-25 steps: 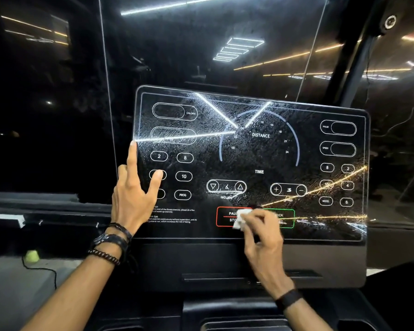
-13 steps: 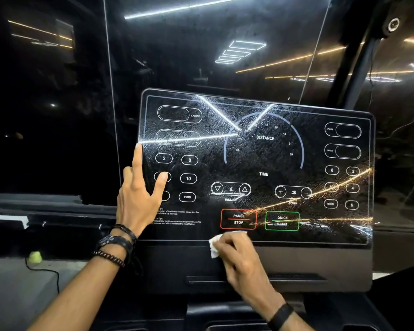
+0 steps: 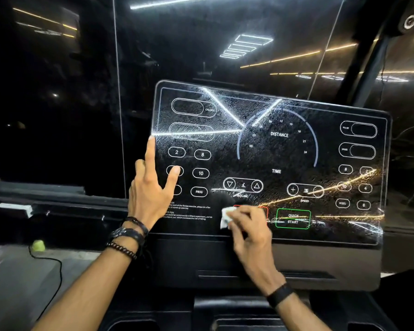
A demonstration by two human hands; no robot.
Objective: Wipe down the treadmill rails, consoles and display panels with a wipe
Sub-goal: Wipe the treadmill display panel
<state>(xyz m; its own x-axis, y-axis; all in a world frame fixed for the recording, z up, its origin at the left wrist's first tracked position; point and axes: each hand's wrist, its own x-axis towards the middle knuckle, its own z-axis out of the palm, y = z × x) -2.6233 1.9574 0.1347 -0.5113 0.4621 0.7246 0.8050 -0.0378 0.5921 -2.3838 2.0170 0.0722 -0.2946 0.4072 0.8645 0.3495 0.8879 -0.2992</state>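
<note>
A: Where was the wipe (image 3: 225, 217) at this point?

B: It was bunched small under the curled fingers of the right hand (image 3: 250, 231), pressed against the lower part of the display panel (image 3: 273, 163), over the red-framed button just left of the green QUICK START button (image 3: 293, 219).

A: And the left hand (image 3: 151, 187)?

B: It held nothing. The fingers were spread, forefinger straight up along the panel's left edge and thumb tip resting on one of the oval buttons, so it appeared to brace the panel.

A: What would have made the stroke effective?

B: Judging by the speckled film that covered most of the glass, overlapping passes in one direction would have suited better than short scrubbing. The wipe looked too tightly wadded; opening it flatter would have given more contact.

A: Any cautions?

B: Pressure was best kept light over the buttons, since a firm push on QUICK START might have triggered the machine. The brace hand covered the left column of buttons, so that zone would have needed its own pass. The ledge (image 3: 261, 273) below the panel looked untouched as well
</note>
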